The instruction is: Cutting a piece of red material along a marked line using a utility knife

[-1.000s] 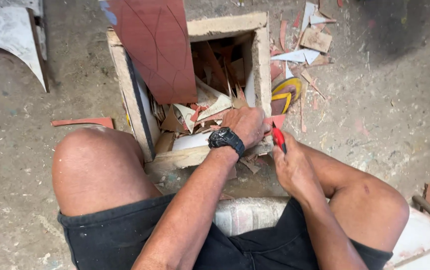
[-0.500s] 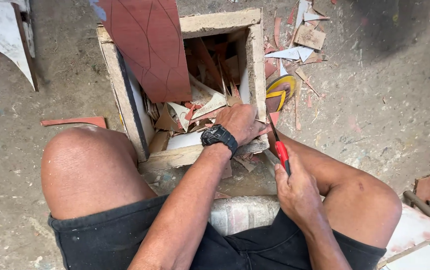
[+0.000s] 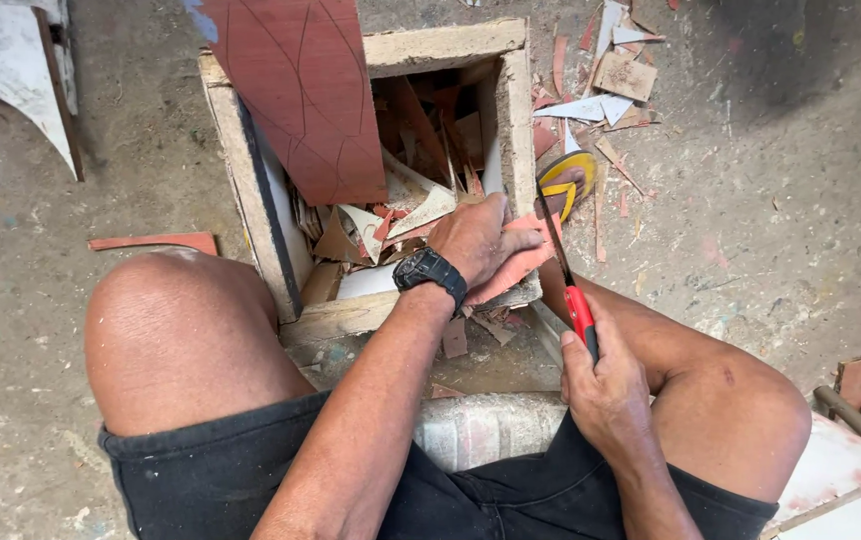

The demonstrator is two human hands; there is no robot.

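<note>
One wooden box (image 3: 251,190) stands on the ground, open at the top. One large red tile (image 3: 301,95) leans against its far left corner. Inside the box lies a heap of broken tile scraps (image 3: 406,205), too many and too jumbled to count. More scraps (image 3: 611,70) are strewn on the ground to the far right, also past counting. One loose red sliver (image 3: 156,241) lies on the left. One yellow sandal (image 3: 566,180) shows right of the box. Two hands are in view: one left hand (image 3: 476,240) and one right hand (image 3: 606,385). There is one red-handled cutter (image 3: 569,280), one black wristwatch (image 3: 431,272), and two bare knees (image 3: 166,320).
</note>
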